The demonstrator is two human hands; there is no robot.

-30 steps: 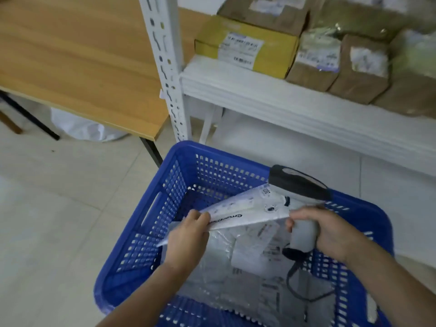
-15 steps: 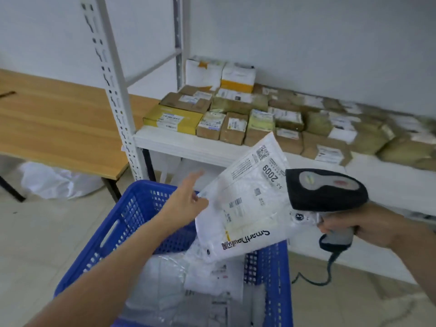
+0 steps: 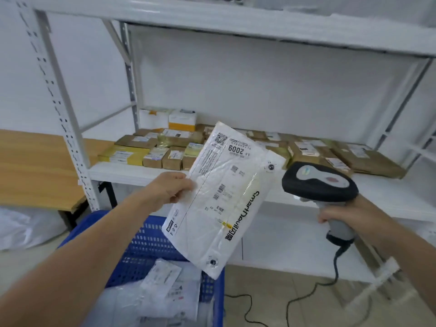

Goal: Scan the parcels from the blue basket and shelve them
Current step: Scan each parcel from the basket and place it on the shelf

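Left hand [image 3: 168,190] pinches the left edge of a flat white plastic mailer parcel [image 3: 224,197], held tilted, label side up. The blue perforated plastic basket [image 3: 146,244] lies at 7 o'clock of it and holds further white mailers [image 3: 165,284]. Right hand [image 3: 349,215] grips the grey handle of a black-headed corded barcode scanner [image 3: 318,182] at 3 o'clock of the parcel, apart from it. Brown cardboard boxes [image 3: 368,159] sit on the white metal shelf [image 3: 389,197] at 12 o'clock.
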